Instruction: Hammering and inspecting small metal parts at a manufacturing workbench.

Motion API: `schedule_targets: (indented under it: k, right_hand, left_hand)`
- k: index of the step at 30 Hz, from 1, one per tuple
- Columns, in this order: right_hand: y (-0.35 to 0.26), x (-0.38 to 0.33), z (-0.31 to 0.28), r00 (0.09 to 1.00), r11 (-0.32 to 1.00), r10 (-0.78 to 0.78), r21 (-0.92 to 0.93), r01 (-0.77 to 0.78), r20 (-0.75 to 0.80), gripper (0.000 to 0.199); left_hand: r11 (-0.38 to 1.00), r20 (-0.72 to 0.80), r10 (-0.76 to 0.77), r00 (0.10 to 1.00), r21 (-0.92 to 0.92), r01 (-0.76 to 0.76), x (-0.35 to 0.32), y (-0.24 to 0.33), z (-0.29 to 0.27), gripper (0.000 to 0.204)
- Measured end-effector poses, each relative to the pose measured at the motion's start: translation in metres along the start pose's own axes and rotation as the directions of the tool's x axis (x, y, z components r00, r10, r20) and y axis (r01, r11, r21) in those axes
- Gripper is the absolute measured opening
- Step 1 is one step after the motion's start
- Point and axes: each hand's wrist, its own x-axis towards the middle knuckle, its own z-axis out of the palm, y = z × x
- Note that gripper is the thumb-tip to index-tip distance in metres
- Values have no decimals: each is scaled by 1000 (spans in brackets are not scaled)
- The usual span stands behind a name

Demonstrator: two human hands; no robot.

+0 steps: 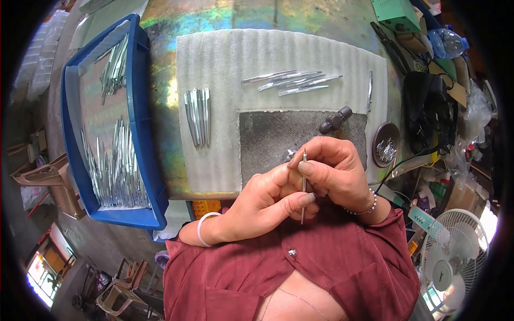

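Both hands pinch one slim silver metal piece (304, 184), held nearly upright in front of my chest. My left hand (262, 202) grips its lower part between thumb and fingers. Thumb and fingertips of my right hand (338, 174) close on its upper end, where a narrow tip sticks out. Behind the right hand, a hammer (335, 120) lies on a dark grey pad (273, 134), beside a small shiny bit partly hidden by the fingers. Similar metal pieces (294, 81) lie loose beyond the pad, and a neat row of metal pieces (198, 119) sits to its left.
A white foam sheet (214, 59) lies under the pad. At left, a blue tray (140, 69) holds two heaps of metal pieces. A round dark dish (377, 140) of small metal parts sits at right, near a black cable. A fan (452, 257) stands at lower right.
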Motion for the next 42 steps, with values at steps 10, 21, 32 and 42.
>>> schedule_targets:
  k: [10, 21, 32, 42]
  right_hand:
    - [3, -3, 3, 999, 1000, -17, 1, 17, -46, 11]
    - [7, -4, 3, 999, 1000, -7, -10, 7, -42, 11]
    - [5, -3, 4, 999, 999, 36, 10, -36, -17, 10]
    - [4, 1, 8, 999, 998, 49, 44, -49, -10, 8]
  left_hand:
    - [961, -149, 123, 981, 264, -81, -1, -3, 0, 22]
    - [859, -182, 239, 954, 497, -121, -4, 4, 2, 32]
    - [951, -151, 99, 984, 306, -48, -7, 0, 0, 23]
    - [998, 9, -58, 998, 1, 58, -9, 1, -10, 11]
